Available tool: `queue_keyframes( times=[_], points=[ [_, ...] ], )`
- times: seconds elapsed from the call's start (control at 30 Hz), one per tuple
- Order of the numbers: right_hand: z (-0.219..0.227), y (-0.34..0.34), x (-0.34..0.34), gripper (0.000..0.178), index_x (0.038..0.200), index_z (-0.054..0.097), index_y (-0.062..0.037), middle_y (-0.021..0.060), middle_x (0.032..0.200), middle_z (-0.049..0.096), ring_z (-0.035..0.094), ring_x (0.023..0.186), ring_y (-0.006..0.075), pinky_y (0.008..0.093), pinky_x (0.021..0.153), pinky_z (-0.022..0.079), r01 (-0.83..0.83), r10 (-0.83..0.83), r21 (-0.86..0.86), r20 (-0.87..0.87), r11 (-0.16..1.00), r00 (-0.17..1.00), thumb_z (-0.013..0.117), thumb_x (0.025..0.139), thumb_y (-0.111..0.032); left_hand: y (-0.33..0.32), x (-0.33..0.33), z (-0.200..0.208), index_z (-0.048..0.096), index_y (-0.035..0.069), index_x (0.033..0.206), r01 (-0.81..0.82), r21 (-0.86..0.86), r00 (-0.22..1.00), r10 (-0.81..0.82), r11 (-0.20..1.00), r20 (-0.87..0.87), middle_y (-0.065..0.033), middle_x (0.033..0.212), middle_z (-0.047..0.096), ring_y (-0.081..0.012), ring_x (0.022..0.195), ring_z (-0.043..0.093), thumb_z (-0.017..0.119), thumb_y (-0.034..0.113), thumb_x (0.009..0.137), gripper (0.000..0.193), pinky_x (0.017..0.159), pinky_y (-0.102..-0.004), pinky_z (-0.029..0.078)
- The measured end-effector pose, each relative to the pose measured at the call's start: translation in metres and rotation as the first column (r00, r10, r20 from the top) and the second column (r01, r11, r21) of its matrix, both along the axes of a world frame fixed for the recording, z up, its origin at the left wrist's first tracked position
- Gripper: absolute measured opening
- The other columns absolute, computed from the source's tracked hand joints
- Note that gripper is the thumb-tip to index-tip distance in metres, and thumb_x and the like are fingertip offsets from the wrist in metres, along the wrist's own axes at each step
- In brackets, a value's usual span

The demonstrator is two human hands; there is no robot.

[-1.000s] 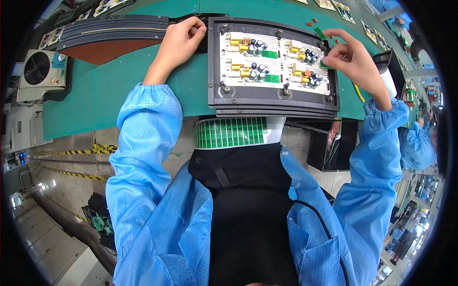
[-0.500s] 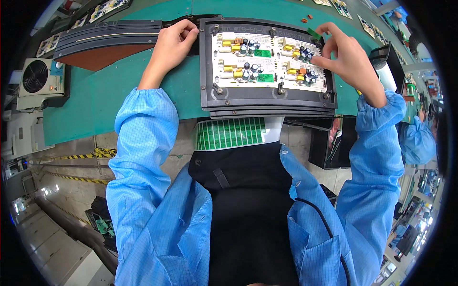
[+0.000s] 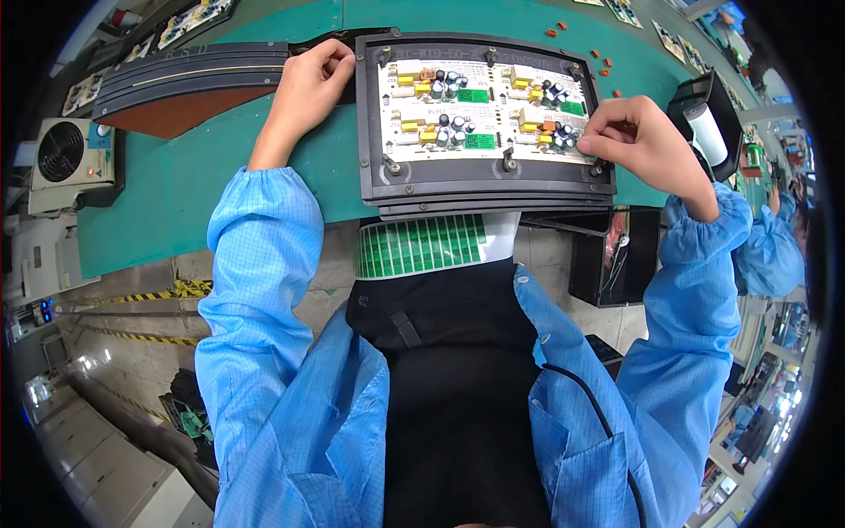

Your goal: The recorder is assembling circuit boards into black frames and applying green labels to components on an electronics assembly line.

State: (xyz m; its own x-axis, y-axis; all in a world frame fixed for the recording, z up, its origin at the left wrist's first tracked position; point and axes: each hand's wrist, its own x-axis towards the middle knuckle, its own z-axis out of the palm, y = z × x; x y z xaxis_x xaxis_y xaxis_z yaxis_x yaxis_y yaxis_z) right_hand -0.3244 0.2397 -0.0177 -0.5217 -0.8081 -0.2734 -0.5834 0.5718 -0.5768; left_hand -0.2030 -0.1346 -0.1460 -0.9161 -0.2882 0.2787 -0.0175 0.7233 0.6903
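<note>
A black frame (image 3: 431, 187) carries a white panel of several circuit boards, crowded with capacitors and yellow parts. Green labels lie on the two left boards, and another green label (image 3: 572, 107) is on the upper right board. My right hand (image 3: 641, 145) is over the panel's right edge, thumb and index finger pinched together beside the lower right board (image 3: 556, 141). What the pinch holds, if anything, is hidden. My left hand (image 3: 315, 84) is closed, fingers curled, just left of the frame; I cannot make out anything in it.
A sheet of green labels (image 3: 422, 246) lies below the frame, against my black clothing. To the left are stacked dark curved frames (image 3: 194, 79) and a fan unit (image 3: 72, 163). Several small orange parts (image 3: 595, 53) are scattered beyond the right corner. A black bin (image 3: 607, 264) stands below the bench.
My right hand has come down from the upper right corner, where it held a green label, to the lower right board. The upper right board's label now shows. The left hand stays curled.
</note>
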Motion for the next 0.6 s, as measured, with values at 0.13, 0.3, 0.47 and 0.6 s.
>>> queue_keyframes(
  times=[0.13, 0.3, 0.47, 0.6],
  points=[
    [-0.010, 0.007, -0.003, 0.017, 0.086, 0.069, 0.0047, -0.0022, 0.068, 0.050, 0.038, 0.061, 0.0033, 0.0250, 0.053, 0.030, 0.005, 0.008, -0.105, 0.118, 0.994, 0.993, 0.075, 0.088, -0.011, 0.002, -0.001, 0.001, 0.067, -0.001, 0.099, 0.006, 0.001, 1.000, -0.006, 1.000, -0.025, -0.0097, 0.070, 0.067, -0.0138, 0.059, 0.058, 0.063, 0.019, 0.095, 0.020, 0.058, -0.0305, 0.046],
    [-0.009, 0.003, 0.002, 0.017, 0.084, 0.069, 0.0053, -0.0003, 0.068, 0.052, 0.038, 0.061, 0.0041, 0.0264, 0.053, 0.031, 0.061, -0.061, -0.027, 0.003, 0.998, 0.998, 0.075, 0.088, -0.010, 0.002, 0.000, 0.001, 0.067, -0.001, 0.099, -0.002, -0.005, 1.000, 0.002, 1.000, -0.007, -0.0098, 0.071, 0.068, -0.0138, 0.059, 0.058, 0.063, 0.018, 0.095, 0.020, 0.057, -0.0306, 0.045],
    [-0.012, 0.003, 0.005, 0.017, 0.082, 0.068, 0.0052, 0.0005, 0.067, 0.050, 0.037, 0.060, 0.0060, 0.0275, 0.053, 0.031, 0.075, -0.076, -0.013, -0.063, 0.997, 0.995, 0.075, 0.085, -0.010, 0.001, 0.001, 0.000, 0.067, -0.001, 0.099, -0.002, 0.007, 1.000, 0.002, 1.000, -0.009, -0.0099, 0.071, 0.068, -0.0141, 0.060, 0.058, 0.063, 0.018, 0.095, 0.020, 0.057, -0.0308, 0.045],
    [-0.014, 0.001, 0.006, 0.018, 0.081, 0.067, 0.0048, 0.0023, 0.066, 0.048, 0.038, 0.060, 0.0094, 0.0292, 0.054, 0.032, 0.052, -0.051, -0.002, -0.187, 0.999, 0.981, 0.076, 0.082, -0.011, 0.001, 0.000, 0.002, 0.067, -0.001, 0.099, -0.007, -0.005, 1.000, 0.007, 1.000, 0.003, -0.0098, 0.072, 0.068, -0.0143, 0.060, 0.058, 0.063, 0.019, 0.095, 0.021, 0.058, -0.0307, 0.046]
  ],
)
